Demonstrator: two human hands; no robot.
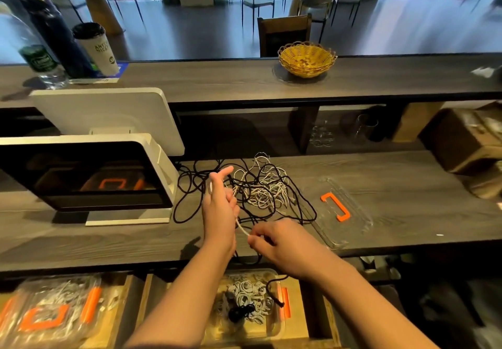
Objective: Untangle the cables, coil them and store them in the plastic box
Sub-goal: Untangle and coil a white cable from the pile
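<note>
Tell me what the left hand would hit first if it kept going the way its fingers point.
Probably the tangle of black and white cables just beyond the left hand, though depth is hard to judge from this one view.

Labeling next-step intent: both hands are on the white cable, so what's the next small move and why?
Probably keep drawing the white cable toward the counter edge. The left hand and right hand hold a short span taut, but the rest still runs into the tangle with the black cable, so nothing is free to coil.

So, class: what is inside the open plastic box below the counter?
The plastic box holds coiled white cables and a black cable bundle. Anything beneath them is covered.
</note>
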